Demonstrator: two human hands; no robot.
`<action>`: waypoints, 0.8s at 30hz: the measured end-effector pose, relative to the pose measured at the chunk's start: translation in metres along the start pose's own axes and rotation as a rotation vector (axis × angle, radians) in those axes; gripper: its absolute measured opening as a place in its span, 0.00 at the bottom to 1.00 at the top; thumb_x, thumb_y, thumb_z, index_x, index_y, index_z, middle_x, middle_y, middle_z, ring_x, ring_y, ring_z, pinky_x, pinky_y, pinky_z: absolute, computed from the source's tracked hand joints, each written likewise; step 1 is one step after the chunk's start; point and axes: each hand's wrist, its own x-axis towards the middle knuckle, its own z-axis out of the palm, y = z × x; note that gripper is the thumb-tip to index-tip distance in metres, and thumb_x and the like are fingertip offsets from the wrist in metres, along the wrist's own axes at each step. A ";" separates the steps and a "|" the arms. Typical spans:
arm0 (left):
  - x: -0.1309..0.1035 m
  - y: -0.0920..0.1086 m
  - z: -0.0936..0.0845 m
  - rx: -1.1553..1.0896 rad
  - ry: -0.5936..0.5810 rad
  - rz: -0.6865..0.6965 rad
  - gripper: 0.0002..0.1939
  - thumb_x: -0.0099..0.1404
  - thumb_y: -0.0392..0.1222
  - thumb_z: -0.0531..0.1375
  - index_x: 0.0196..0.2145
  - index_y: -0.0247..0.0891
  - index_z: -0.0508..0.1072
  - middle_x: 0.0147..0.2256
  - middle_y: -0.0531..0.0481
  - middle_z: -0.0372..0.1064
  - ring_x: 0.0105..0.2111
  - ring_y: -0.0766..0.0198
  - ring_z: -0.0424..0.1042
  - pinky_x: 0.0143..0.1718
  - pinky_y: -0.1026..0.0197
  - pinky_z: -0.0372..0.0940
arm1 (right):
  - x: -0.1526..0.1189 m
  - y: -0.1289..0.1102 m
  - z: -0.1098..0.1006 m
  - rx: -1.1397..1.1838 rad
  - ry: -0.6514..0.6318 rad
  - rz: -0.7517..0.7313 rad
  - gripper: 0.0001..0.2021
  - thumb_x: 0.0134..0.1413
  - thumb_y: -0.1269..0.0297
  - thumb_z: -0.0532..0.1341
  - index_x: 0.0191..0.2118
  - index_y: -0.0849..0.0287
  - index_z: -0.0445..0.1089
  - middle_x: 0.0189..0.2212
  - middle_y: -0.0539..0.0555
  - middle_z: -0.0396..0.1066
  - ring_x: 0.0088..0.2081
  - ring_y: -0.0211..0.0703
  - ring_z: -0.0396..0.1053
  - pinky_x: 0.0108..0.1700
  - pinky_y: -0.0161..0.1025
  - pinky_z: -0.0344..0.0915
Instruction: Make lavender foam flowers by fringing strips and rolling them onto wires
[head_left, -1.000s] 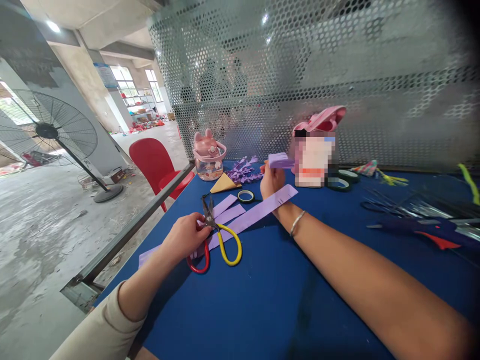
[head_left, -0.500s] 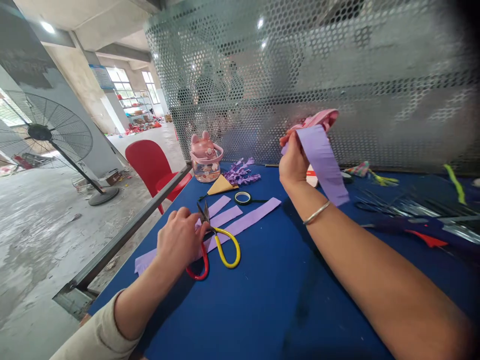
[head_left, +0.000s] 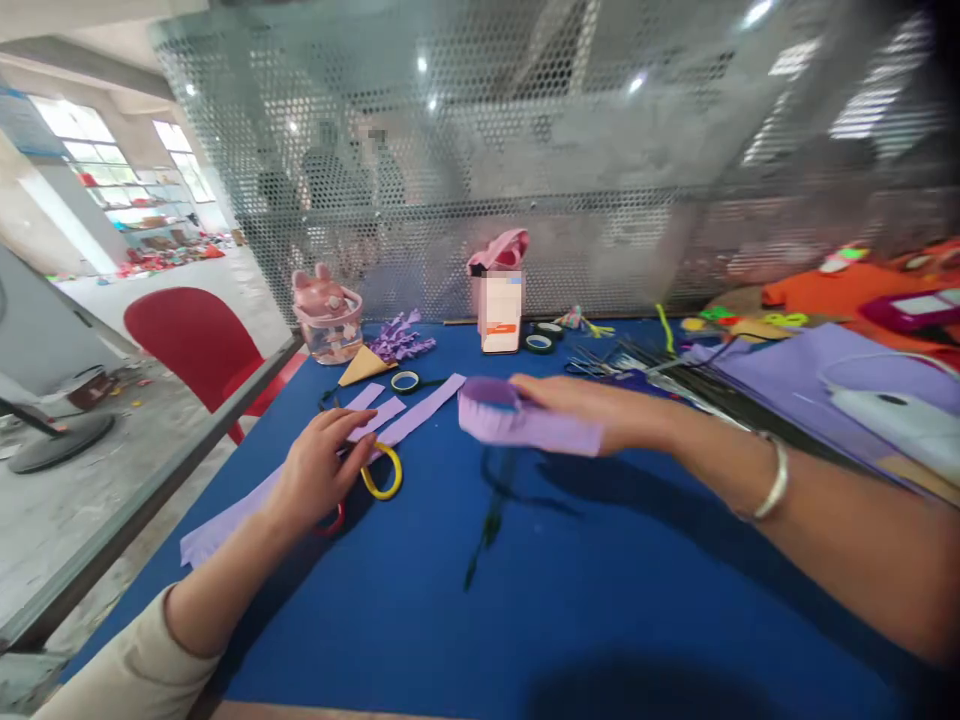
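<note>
Right hand (head_left: 581, 405) closed, thumb and fingers pinching 1 curled pale-purple paper strip (head_left: 525, 428) above the blue tabletop (head_left: 420, 600); rolled loop juts out past the fingertips, tail runs back below the hand. Blurred. Thin dark green strand (head_left: 490, 530) under the loop. Left hand (head_left: 316, 465) half-curled over red-and-yellow-handled scissors (head_left: 399, 475); cannot tell whether gripped. Flat pale-purple paper strips (head_left: 424, 412) extend just beyond its fingers.

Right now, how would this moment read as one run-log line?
left hand: at scissors | right hand: holding curled purple strip | nearby: flat purple strips, tape roll
</note>
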 end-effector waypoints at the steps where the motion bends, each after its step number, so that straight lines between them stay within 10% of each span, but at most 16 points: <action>1: 0.005 0.010 0.002 -0.002 -0.026 -0.017 0.19 0.66 0.48 0.50 0.48 0.38 0.72 0.42 0.43 0.72 0.41 0.58 0.71 0.44 0.59 0.65 | -0.019 0.007 0.000 -0.002 -0.115 0.006 0.01 0.50 0.68 0.59 0.31 0.55 0.66 0.24 0.48 0.70 0.24 0.38 0.65 0.28 0.35 0.60; 10: 0.055 0.144 0.077 0.076 -0.485 0.024 0.15 0.60 0.46 0.56 0.42 0.35 0.70 0.42 0.37 0.72 0.41 0.49 0.73 0.38 0.54 0.66 | -0.088 0.043 0.020 -0.041 0.087 -0.119 0.09 0.52 0.74 0.53 0.33 0.58 0.69 0.30 0.55 0.73 0.35 0.45 0.68 0.42 0.45 0.61; 15: 0.055 0.125 0.083 0.256 -0.437 -0.108 0.13 0.62 0.32 0.49 0.42 0.35 0.69 0.40 0.40 0.72 0.41 0.55 0.73 0.40 0.57 0.65 | -0.089 0.042 0.021 0.018 0.023 -0.184 0.09 0.57 0.70 0.53 0.39 0.58 0.70 0.34 0.53 0.75 0.35 0.42 0.70 0.50 0.49 0.57; 20: 0.063 0.083 0.059 0.386 -0.355 -0.250 0.13 0.65 0.38 0.49 0.41 0.34 0.71 0.43 0.37 0.69 0.42 0.50 0.71 0.40 0.54 0.65 | -0.090 0.040 0.025 0.010 0.202 -0.177 0.13 0.57 0.72 0.52 0.43 0.56 0.71 0.37 0.54 0.75 0.39 0.43 0.71 0.53 0.51 0.52; 24: 0.054 0.101 0.052 -0.300 -0.317 -0.133 0.19 0.67 0.51 0.49 0.45 0.35 0.70 0.45 0.41 0.69 0.45 0.55 0.69 0.47 0.55 0.62 | -0.090 0.022 0.031 -0.049 0.418 -0.081 0.18 0.59 0.71 0.51 0.52 0.58 0.68 0.41 0.58 0.71 0.44 0.46 0.66 0.51 0.49 0.56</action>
